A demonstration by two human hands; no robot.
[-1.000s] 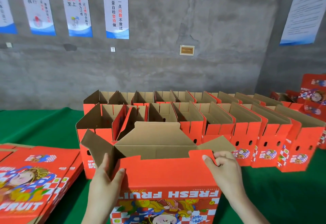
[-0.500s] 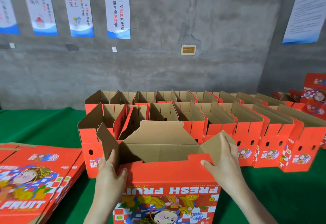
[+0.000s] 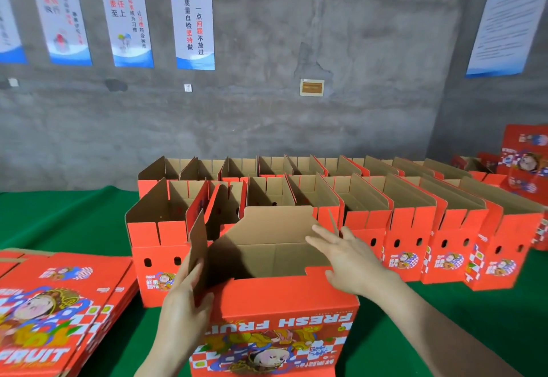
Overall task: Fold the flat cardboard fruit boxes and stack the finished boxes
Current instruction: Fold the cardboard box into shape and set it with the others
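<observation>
A red cardboard fruit box (image 3: 275, 314) printed "FRESH FRUIT" stands open-topped right in front of me on the green table. My left hand (image 3: 185, 302) grips the box's left end flap, which stands nearly upright, thumb inside and fingers outside. My right hand (image 3: 347, 258) lies flat with fingers spread against the right end flap, pressing on it at the box's right top corner. The brown back flap (image 3: 275, 222) stands up behind the opening.
Two rows of folded red boxes (image 3: 409, 228) stand open behind the one I hold. A stack of flat box blanks (image 3: 56, 311) lies at the left on the green table cover (image 3: 65, 219). More red boxes (image 3: 525, 163) sit far right against the concrete wall.
Both end flaps have swung up from splayed outward to nearly upright. My right hand moved from the front rim to the right flap; my left hand shifted onto the left flap.
</observation>
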